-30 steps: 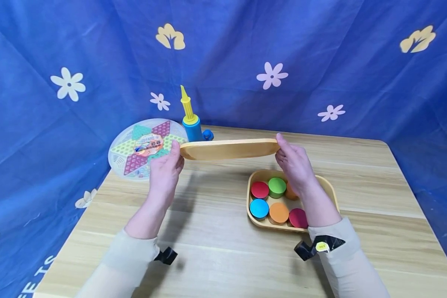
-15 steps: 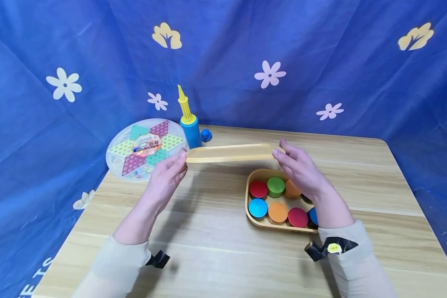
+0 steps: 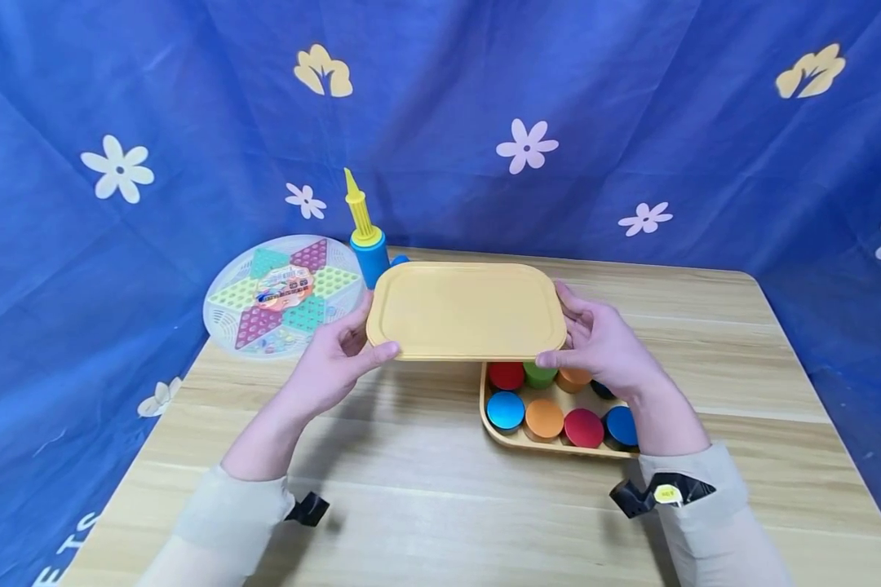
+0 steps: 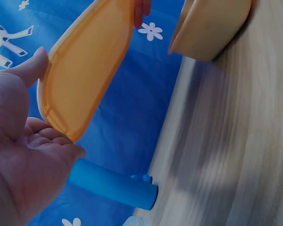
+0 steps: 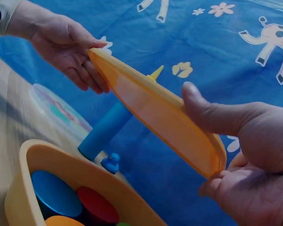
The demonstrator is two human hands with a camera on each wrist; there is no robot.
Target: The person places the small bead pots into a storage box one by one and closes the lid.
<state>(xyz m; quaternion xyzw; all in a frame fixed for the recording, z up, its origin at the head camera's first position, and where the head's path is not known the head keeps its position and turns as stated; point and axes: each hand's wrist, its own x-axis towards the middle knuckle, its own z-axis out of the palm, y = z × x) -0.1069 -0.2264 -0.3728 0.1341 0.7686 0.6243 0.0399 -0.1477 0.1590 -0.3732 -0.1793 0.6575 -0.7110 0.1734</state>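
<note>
A yellow rectangular lid [image 3: 467, 311] is held in the air between both hands, its top tilted toward me. My left hand [image 3: 338, 359] pinches its left edge, thumb on the near rim; in the left wrist view the lid [image 4: 85, 70] sits between thumb and palm. My right hand [image 3: 604, 346] grips the lid's right edge; in the right wrist view the thumb [image 5: 203, 106] lies on the lid [image 5: 155, 115]. Just below and behind the lid's near edge sits a yellow tray [image 3: 517, 439] filled with several coloured round discs [image 3: 544, 418].
A round Chinese-checkers board [image 3: 282, 293] lies at the table's back left. Beside it stands a blue pump with a yellow nozzle [image 3: 365, 236]. Blue flowered cloth [image 3: 631, 122] hangs behind and around the wooden table [image 3: 426, 505].
The lid has tipped from edge-on to showing its top face, and has come lower and nearer, partly over the tray's far row. Both hands stayed on its ends.
</note>
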